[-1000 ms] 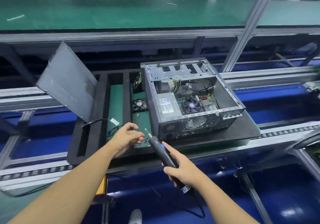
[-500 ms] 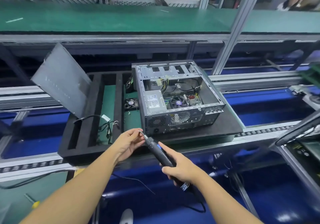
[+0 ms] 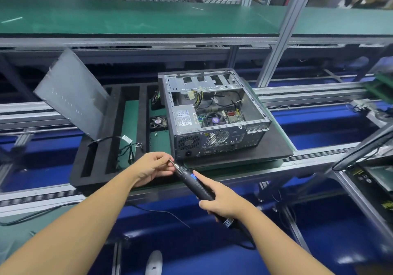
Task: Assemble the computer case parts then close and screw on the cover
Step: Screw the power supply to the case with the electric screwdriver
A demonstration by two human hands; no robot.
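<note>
Gripping the electric screwdriver (image 3: 197,184), the right hand (image 3: 221,202) slants its long axis toward upper left; the left hand (image 3: 148,166) pinches its bit (image 3: 172,163), just below the open computer case (image 3: 212,121).

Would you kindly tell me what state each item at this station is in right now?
computer case: open, cover off.
cover panel: detached, propped tilted at left.
electric screwdriver: gripped by right hand, left hand pinching its tip.
loose fan: lying outside the case.

We look through one wide-angle camera worn on the head, facing forward and down; the computer case (image 3: 221,140) sits mid-frame, near, just beyond the left hand (image 3: 152,166) and right hand (image 3: 221,202).
</note>
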